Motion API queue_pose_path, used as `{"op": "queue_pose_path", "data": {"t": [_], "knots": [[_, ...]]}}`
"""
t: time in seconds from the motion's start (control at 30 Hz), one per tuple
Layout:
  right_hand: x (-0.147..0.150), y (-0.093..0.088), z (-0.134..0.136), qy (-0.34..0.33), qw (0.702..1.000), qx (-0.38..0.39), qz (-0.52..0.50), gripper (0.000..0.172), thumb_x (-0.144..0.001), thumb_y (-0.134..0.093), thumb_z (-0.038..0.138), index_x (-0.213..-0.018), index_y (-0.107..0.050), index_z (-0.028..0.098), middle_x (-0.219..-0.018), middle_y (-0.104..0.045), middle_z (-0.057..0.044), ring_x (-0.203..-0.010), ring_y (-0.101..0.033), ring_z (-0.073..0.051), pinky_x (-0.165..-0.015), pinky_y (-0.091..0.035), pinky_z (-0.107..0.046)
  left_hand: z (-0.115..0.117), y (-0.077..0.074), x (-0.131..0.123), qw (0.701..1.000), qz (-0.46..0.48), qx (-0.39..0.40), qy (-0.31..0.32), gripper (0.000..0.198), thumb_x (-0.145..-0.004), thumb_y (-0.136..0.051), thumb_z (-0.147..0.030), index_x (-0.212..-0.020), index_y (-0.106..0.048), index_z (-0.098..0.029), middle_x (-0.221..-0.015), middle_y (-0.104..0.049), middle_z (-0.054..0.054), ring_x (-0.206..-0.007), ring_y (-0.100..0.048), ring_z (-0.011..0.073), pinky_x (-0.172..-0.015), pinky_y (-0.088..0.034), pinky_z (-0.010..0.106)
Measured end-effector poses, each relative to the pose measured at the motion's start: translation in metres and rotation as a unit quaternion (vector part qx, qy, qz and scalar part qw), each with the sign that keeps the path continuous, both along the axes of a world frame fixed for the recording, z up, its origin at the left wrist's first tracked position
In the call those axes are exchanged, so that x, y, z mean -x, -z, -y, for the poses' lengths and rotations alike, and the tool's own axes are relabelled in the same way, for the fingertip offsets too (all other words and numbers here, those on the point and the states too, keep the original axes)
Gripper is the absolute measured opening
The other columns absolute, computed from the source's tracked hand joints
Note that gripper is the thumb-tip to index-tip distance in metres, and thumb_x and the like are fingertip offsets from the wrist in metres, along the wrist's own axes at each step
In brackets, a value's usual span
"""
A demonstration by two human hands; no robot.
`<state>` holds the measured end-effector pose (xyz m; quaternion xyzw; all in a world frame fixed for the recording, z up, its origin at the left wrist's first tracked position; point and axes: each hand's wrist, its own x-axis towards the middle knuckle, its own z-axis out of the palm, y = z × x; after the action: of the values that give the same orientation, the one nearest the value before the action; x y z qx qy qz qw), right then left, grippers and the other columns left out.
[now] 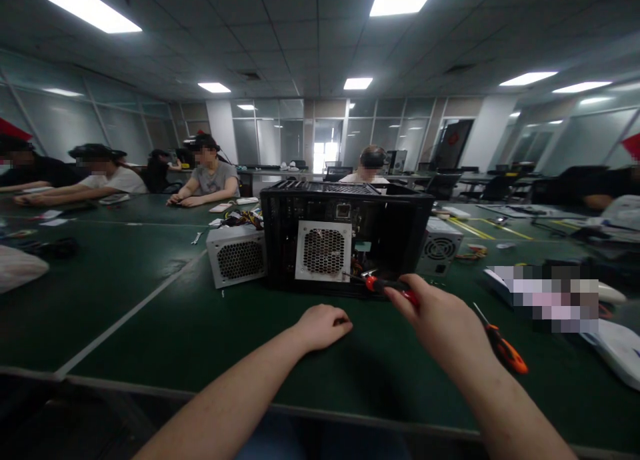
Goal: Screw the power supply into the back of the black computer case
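A black open computer case (345, 237) stands on the green table (150, 313) in front of me, with a white fan grille (323, 251) on its near side. My right hand (440, 317) is closed around a red-and-black screwdriver (387, 286) whose tip points into the case's lower opening. My left hand (323, 327) rests on the table just short of the case, fingers curled into a loose fist with nothing visible in it.
A grey power supply (236, 255) sits left of the case, another (440, 247) to its right. An orange-handled screwdriver (503, 345) lies by my right forearm. Blurred papers (550, 293) lie at right. Several people sit at tables at the left and behind the case.
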<state>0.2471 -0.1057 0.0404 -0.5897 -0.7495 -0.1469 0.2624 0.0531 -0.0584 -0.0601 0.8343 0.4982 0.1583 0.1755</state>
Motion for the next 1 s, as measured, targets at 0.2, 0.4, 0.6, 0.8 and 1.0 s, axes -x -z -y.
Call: {"op": "queue_pose_path", "data": {"t": [0.2,0.4,0.6,0.8,1.0], "knots": [[0.002,0.013,0.000,0.052,0.994,-0.028,-0.090,0.039,-0.088,-0.034,0.045,-0.106,-0.053,0.015,-0.086,-0.067,-0.015,-0.074,-0.067,-0.029,-0.052,-0.046,-0.035,0.002,-0.003,0.001,1.000,0.008,0.012,0.001,0.038,-0.084,-0.041,-0.045,-0.100,-0.067,-0.023,-0.098,-0.070,0.003,-0.088,-0.062,0.0192,-0.074,-0.045,0.029],[-0.010,0.023,0.005,-0.114,0.988,-0.006,-0.108,0.035,-0.078,-0.047,0.031,-0.110,-0.045,0.019,-0.107,-0.060,-0.012,-0.093,-0.063,-0.021,-0.075,-0.051,-0.031,0.001,-0.003,0.001,1.000,0.017,0.017,0.014,0.038,-0.083,-0.042,-0.044,-0.101,-0.067,-0.022,-0.098,-0.069,0.003,-0.087,-0.062,0.0193,-0.074,-0.045,0.029],[-0.011,0.020,0.005,-0.158,0.982,0.034,-0.099,0.022,-0.082,-0.046,0.033,-0.101,-0.051,0.023,-0.100,-0.064,-0.007,-0.089,-0.064,-0.019,-0.074,-0.051,-0.030,0.000,-0.002,0.002,1.000,0.013,0.018,0.018,0.038,-0.083,-0.041,-0.045,-0.101,-0.067,-0.023,-0.093,-0.070,0.003,-0.082,-0.061,0.0182,-0.069,-0.044,0.028],[-0.008,0.010,0.001,-0.090,0.990,0.064,-0.087,0.028,-0.080,-0.052,0.039,-0.104,-0.054,0.026,-0.099,-0.066,-0.004,-0.083,-0.065,-0.021,-0.068,-0.049,-0.031,0.000,-0.001,0.000,1.000,0.004,0.005,0.014,0.035,-0.082,-0.043,-0.044,-0.099,-0.067,-0.024,-0.090,-0.069,0.003,-0.080,-0.061,0.0181,-0.069,-0.043,0.028],[0.010,0.001,0.001,0.075,0.991,0.060,-0.097,0.032,-0.084,-0.043,0.049,-0.089,-0.057,0.021,-0.068,-0.065,-0.008,-0.064,-0.064,-0.028,-0.050,-0.041,-0.032,0.000,-0.002,0.001,1.000,0.008,0.008,0.017,0.036,-0.083,-0.043,-0.045,-0.099,-0.067,-0.024,-0.091,-0.069,0.003,-0.081,-0.060,0.0181,-0.069,-0.043,0.028]]}}
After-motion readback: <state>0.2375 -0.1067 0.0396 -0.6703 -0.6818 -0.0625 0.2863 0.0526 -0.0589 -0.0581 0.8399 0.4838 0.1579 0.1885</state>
